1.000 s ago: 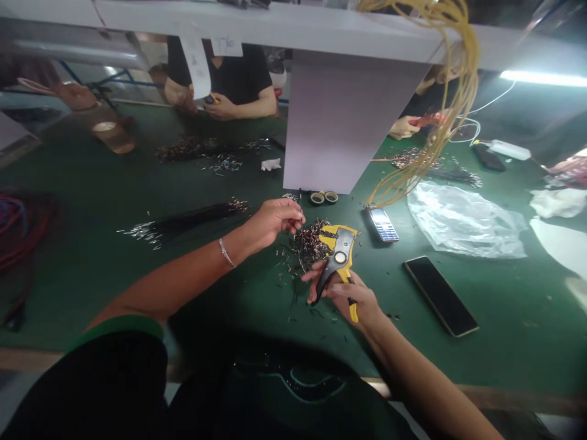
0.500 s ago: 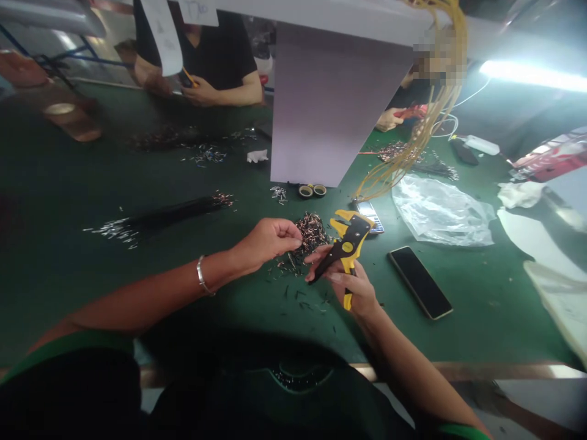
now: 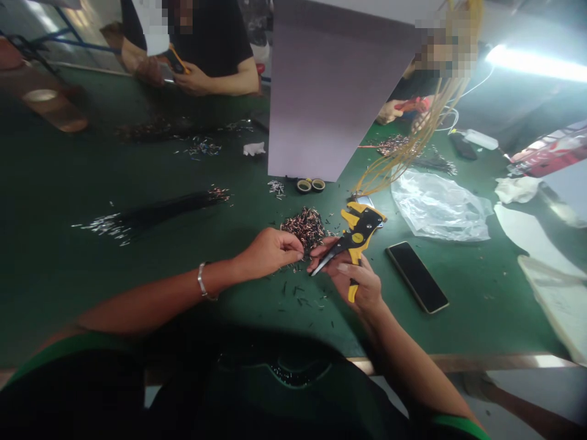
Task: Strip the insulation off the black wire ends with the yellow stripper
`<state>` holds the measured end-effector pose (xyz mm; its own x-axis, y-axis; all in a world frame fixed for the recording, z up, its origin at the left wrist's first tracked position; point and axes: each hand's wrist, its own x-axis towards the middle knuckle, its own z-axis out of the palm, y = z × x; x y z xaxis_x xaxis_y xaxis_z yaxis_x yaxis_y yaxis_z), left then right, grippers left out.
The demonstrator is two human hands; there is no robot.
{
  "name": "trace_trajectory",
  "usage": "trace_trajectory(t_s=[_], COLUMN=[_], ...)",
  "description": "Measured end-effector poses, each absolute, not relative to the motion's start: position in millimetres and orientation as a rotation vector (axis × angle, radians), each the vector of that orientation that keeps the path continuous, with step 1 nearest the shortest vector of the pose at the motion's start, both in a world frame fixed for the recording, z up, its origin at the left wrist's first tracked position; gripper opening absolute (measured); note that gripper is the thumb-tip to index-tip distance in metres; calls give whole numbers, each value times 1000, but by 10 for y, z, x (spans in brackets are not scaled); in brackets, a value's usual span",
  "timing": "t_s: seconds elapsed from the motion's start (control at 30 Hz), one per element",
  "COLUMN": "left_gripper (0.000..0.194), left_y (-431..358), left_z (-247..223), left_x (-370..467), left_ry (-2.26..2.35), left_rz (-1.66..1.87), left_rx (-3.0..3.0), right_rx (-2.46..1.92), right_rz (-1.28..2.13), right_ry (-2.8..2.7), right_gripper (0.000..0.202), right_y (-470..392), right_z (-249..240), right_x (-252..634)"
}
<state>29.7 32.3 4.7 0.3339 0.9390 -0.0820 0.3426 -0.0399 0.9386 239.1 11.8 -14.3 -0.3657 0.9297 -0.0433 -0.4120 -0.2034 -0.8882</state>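
My right hand [image 3: 360, 278] holds a yellow and black wire stripper [image 3: 358, 238], its jaws pointing up and away from me. Thumb and fingertips of my left hand [image 3: 268, 253] are pinched together at the near edge of a heap of short black wires with copper ends [image 3: 306, 227]. Whatever sits in that pinch is too small to make out. The two hands are close but apart, over the green table [image 3: 257, 311]. Small black insulation scraps [image 3: 300, 299] lie in front of the heap.
Left lies a bundle of long black wires [image 3: 160, 211]. Two tape rolls [image 3: 310, 185] stand below a hanging pale panel [image 3: 330, 91]. Yellow wires [image 3: 394, 162] hang down at right, near a clear plastic bag [image 3: 443, 205] and a phone [image 3: 418, 276]. Two people work across the table.
The wire stripper has shifted slightly right and tilted in my right hand. My left hand has come down a little, still pinched. The whole view has moved slightly.
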Motion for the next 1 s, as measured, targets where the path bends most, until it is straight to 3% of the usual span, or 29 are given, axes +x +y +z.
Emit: trace_trajectory(t_s=[0.47,0.7,1.0], left_gripper=[12,11,13], left_y=[356,368,304], left_z=[145,293,223], left_x=[120,152,399], left_ry=[1239,1406,1449], left_rz=[721,973,1032], left_rx=[1886,1774,1804], right_rx=[-699,-703,-830], right_rz=[1795,1794,1715], right_ry=[-1068,-1129,-1287], right_gripper=[42,43,45], right_y=[138,138,111], right_z=[-207,-272,-286], right_x=[2421,2404,2372])
